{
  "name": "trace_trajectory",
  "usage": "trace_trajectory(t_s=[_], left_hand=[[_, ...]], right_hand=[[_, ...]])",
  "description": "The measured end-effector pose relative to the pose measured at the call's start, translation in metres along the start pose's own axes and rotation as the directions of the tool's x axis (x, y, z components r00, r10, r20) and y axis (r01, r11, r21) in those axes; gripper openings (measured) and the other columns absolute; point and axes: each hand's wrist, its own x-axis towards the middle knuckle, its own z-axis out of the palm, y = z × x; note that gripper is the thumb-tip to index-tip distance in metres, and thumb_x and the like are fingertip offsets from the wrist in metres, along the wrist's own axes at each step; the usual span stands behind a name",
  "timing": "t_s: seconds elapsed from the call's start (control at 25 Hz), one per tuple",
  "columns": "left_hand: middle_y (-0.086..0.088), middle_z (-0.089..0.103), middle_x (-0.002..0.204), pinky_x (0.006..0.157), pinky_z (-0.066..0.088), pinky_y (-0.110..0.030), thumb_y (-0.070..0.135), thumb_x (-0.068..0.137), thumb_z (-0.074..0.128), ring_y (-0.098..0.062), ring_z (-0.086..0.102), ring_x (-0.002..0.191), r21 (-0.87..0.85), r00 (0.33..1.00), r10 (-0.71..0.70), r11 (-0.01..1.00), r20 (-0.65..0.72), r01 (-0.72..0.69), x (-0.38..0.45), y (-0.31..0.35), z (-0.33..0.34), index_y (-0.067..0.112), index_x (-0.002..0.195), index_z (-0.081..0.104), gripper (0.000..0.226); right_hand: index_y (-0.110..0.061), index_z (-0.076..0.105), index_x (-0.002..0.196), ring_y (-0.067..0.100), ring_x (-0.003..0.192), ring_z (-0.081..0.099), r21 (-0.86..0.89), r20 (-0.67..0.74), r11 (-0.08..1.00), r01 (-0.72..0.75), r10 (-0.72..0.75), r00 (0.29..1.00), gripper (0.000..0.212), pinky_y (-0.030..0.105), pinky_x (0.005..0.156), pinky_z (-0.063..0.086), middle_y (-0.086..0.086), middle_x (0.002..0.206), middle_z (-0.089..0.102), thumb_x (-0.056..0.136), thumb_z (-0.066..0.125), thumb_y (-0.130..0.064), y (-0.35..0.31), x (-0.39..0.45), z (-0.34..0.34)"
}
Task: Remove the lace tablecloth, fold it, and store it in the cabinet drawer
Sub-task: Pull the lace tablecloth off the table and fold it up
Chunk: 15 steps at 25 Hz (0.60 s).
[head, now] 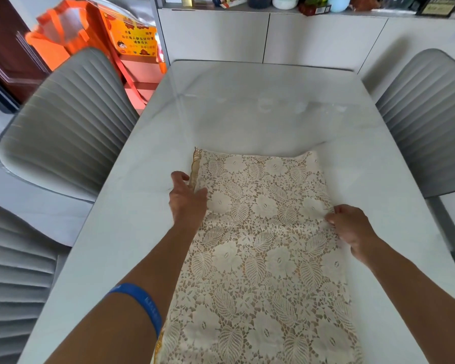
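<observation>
Grey ribbed chairs (63,122) are set at the left and right (428,127) of the white table (247,106). Orange bags (63,35) are stacked far left; bottles (285,1) are lined along the far counter (273,10).

A glossy white table (247,122) fills the middle, daylight glaring off its far end. Grey ribbed chairs (71,132) stand at its left and right edges. Beyond its far edge runs a white cabinet (313,38), its top crowded with jars. Orange bags (63,35) sit far left.

Home dining room: table (247,106), chairs (71,132).
</observation>
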Motion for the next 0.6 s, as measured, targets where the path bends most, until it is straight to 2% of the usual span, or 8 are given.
trace_trajectory(t_s=[0.04,0.12,0.2,0.32,0.4,0.48,0.52,0.6], left_hand=[[-0.004,0.063,0.092,0.056,0.056,-0.035,0.011,0.083,0.063,-0.028,0.065,0.075,0.02,0.999,0.039,0.999,-0.028,-0.039,-0.002,-0.003,0.002,0.025,0.107,0.04,0.035],[-0.005,0.065,0.101,0.069,0.059,-0.04,0.013,0.084,0.065,-0.03,0.066,0.084,0.087,0.996,0.071,0.994,-0.047,-0.066,-0.003,-0.003,0.005,0.023,0.11,0.048,0.032],[-0.004,0.065,0.108,0.08,0.056,-0.035,0.02,0.082,0.07,-0.028,0.065,0.096,0.103,0.997,-0.013,0.994,-0.07,0.02,0.002,0.002,0.009,0.016,0.113,0.057,0.034],[-0.001,0.061,0.097,0.084,0.054,-0.032,0.02,0.079,0.071,-0.026,0.065,0.098,0.127,0.991,-0.102,0.985,-0.083,0.112,0.01,0.009,0.01,0.012,0.106,0.063,0.03],[-0.002,0.067,0.091,0.081,0.057,-0.034,0.018,0.076,0.073,-0.025,0.068,0.092,0.123,0.989,-0.136,0.982,-0.061,0.143,0.014,0.01,0.01,0.013,0.094,0.067,0.019],[-0.001,0.067,0.082,0.073,0.056,-0.032,0.018,0.074,0.073,-0.025,0.068,0.088,0.135,0.991,-0.124,0.982,-0.04,0.129,0.015,0.01,0.011,0.015,0.079,0.067,0.009],[-0.003,0.066,0.083,0.075,0.055,-0.034,0.019,0.074,0.072,-0.027,0.066,0.09,0.159,0.995,-0.089,0.983,-0.038,0.094,0.015,0.01,0.013,0.015,0.075,0.066,0.007],[-0.008,0.067,0.092,0.083,0.055,-0.041,0.019,0.076,0.069,-0.03,0.062,0.096,0.218,0.998,-0.023,0.975,-0.052,0.034,0.013,0.008,0.014,0.014,0.073,0.066,0.007]], right_hand=[[-0.004,0.064,0.088,0.025,0.074,0.053,-0.001,-0.005,1.0,0.004,-0.004,1.0,0.009,0.033,0.064,0.04,0.011,0.083,0.062,0.086,0.055,-0.006,0.002,0.002,0.0],[-0.004,0.063,0.091,0.024,0.074,0.052,-0.011,-0.007,1.0,0.015,-0.015,1.0,0.01,0.033,0.065,0.04,0.011,0.084,0.062,0.086,0.054,-0.005,0.003,0.003,0.002],[-0.008,0.062,0.087,0.021,0.07,0.051,-0.01,0.0,1.0,0.009,-0.009,1.0,0.006,0.03,0.06,0.039,0.008,0.081,0.06,0.086,0.056,-0.006,0.001,0.0,0.003],[-0.014,0.061,0.082,0.018,0.067,0.052,-0.005,0.006,1.0,0.008,-0.008,1.0,0.006,0.027,0.056,0.038,0.005,0.079,0.062,0.086,0.061,-0.01,-0.001,-0.004,0.0],[-0.015,0.062,0.088,0.02,0.073,0.058,0.019,0.012,1.0,0.013,-0.013,1.0,0.006,0.028,0.057,0.041,0.006,0.084,0.067,0.085,0.066,-0.011,-0.002,-0.006,0.002],[-0.015,0.058,0.112,0.02,0.08,0.064,0.02,0.019,0.998,0.051,-0.052,0.998,0.033,0.029,0.061,0.047,0.007,0.099,0.068,0.082,0.07,-0.012,-0.001,-0.01,0.01],[-0.018,0.05,0.127,0.02,0.084,0.065,-0.015,0.008,0.996,0.087,-0.087,0.996,0.05,0.03,0.066,0.05,0.005,0.109,0.066,0.081,0.071,-0.014,0.001,-0.012,0.014],[-0.027,0.031,0.145,0.024,0.101,0.062,-0.117,-0.02,0.981,0.155,-0.158,0.987,0.077,0.036,0.086,0.052,0.005,0.128,0.057,0.081,0.073,-0.021,0.004,-0.013,0.02]])
